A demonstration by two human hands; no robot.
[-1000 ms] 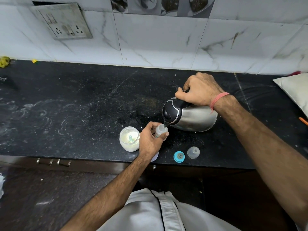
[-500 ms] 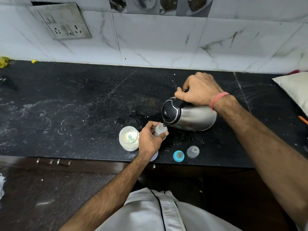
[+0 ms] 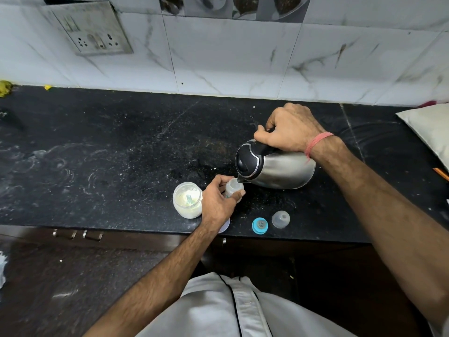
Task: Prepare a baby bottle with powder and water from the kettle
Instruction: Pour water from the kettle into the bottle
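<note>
— Black speckled stone is running the width of the countertop (image 3: 97, 154), with white marbled tiles behind it. What are the fingers doing?

— The left hand (image 3: 216, 203) is curling its thumb and fingers round the small translucent plastic baby bottle (image 3: 233, 187), pinching it upright on the stone. The right hand (image 3: 290, 128) is wrapping tight round the black handle of the rounded stainless-steel kettle (image 3: 277, 166), fingers pressed together.

— Anything changing over the last second?

— Very little. Both grips are staying as they were, and the kettle is still lying tipped hard to the left, its spout touching the bottle's open mouth. Whether the tilt is deepening I cannot tell. I cannot make out a stream or a water level either.

— So what is that meaning for the task?

— I am judging the pour to be under way or just starting, since nothing is moving off yet. The mouth is narrow, so a slight sideways drift of the spout would be spilling hot water over the thumb.

— And further out?

— Just left of the holding hand, the open glass jar of pale powder (image 3: 187, 199) is standing with a scoop inside. Nearer the front edge, the blue screw ring with its teat (image 3: 260, 225) and the clear domed cap (image 3: 280, 219) are lying side by side, apart from the bottle, so closing it is still waiting.
</note>
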